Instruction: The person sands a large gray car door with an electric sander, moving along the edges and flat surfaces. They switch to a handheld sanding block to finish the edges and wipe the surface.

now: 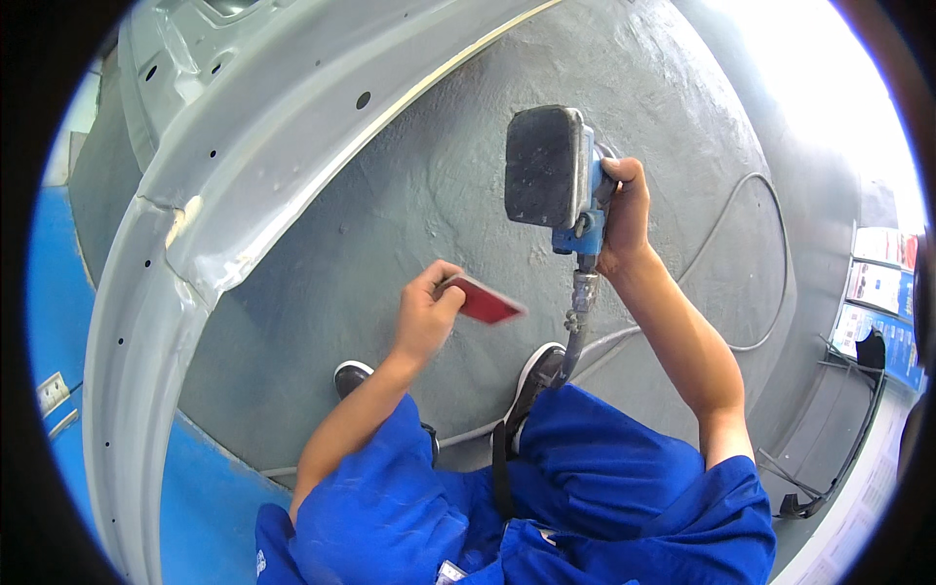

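My right hand (pixel 626 210) is wrapped round the blue body of an air sander (pixel 543 166), held up with its black rectangular pad turned to face the left. A metal coupling (pixel 583 292) joins the tool to a hose that runs down past my knee. In my left hand (pixel 427 317), pinched between thumb and fingers, is a flat red sanding sheet (pixel 485 300) with a pale edge; it is a little blurred. The sheet and the sander are apart, the sheet lower and to the left. A grey car body panel (pixel 292 122) curves along the left, touched by neither hand.
A grey hose (pixel 778 210) loops over the grey floor (pixel 409 185) at the right. My shoes (pixel 534 380) stand below my hands, with hose between them. On the left a blue wall (pixel 200 507) has a socket (pixel 53 393). A black metal frame (pixel 863 419) stands far right.
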{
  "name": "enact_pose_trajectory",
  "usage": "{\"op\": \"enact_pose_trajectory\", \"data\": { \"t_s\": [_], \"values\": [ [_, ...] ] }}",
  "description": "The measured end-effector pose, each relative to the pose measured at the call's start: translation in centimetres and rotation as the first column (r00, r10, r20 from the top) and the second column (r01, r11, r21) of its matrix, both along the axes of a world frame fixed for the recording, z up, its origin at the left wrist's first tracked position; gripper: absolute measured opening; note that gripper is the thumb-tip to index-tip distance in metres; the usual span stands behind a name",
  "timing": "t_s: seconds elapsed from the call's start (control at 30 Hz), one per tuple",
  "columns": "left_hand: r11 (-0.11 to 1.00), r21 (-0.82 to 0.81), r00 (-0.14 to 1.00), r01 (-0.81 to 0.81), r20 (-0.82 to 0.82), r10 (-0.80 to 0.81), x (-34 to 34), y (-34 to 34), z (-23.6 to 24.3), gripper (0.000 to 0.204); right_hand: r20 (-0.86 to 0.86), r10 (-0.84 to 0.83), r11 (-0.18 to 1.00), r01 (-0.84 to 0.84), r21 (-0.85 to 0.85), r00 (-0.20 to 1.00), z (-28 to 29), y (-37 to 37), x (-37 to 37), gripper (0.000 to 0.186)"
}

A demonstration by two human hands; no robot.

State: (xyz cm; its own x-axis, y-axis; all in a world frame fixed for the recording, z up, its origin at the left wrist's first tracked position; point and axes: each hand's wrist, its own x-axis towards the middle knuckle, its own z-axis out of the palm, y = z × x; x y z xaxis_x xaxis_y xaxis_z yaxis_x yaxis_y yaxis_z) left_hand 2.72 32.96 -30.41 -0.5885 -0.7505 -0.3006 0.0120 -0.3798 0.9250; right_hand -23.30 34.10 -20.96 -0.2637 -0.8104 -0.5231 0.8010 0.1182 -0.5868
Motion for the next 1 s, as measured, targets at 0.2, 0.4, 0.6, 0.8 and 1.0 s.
{"op": "enact_pose_trajectory", "data": {
  "t_s": [0.2, 0.4, 0.6, 0.8, 1.0],
  "values": [
    [0.950, -0.226, 0.975, 0.215, 0.104, -0.196, -3.5, -0.7, 8.7, 0.028, -0.038, 0.068, 0.998, -0.068, 0.006, 0.997, 0.8, 0.1, 1.7, 0.049],
    [0.956, -0.255, 0.987, 0.147, 0.105, -0.124, -5.0, -0.2, 9.0, 0.042, -0.124, 0.076, 0.994, -0.085, -0.067, 0.989, 1.2, 0.0, 4.4, 0.055],
    [0.874, -0.478, 0.995, 0.091, 0.072, -0.064, -4.5, 0.0, 7.5, 0.040, -0.077, 0.120, 0.993, -0.121, -0.010, 0.990, 1.8, 0.0, 5.5, 0.050],
    [0.899, -0.435, 0.999, 0.044, 0.017, -0.040, -4.7, 0.0, 7.5, 0.037, -0.007, 0.105, 0.994, -0.105, 0.033, 0.994, 1.2, 0.3, 5.6, 0.045],
    [0.891, -0.449, 0.998, 0.065, 0.050, -0.048, -4.3, -0.2, 6.4, 0.036, -0.048, 0.133, 0.990, -0.131, 0.054, 0.990, 1.4, 0.3, 5.9, 0.044]
  ]
}}
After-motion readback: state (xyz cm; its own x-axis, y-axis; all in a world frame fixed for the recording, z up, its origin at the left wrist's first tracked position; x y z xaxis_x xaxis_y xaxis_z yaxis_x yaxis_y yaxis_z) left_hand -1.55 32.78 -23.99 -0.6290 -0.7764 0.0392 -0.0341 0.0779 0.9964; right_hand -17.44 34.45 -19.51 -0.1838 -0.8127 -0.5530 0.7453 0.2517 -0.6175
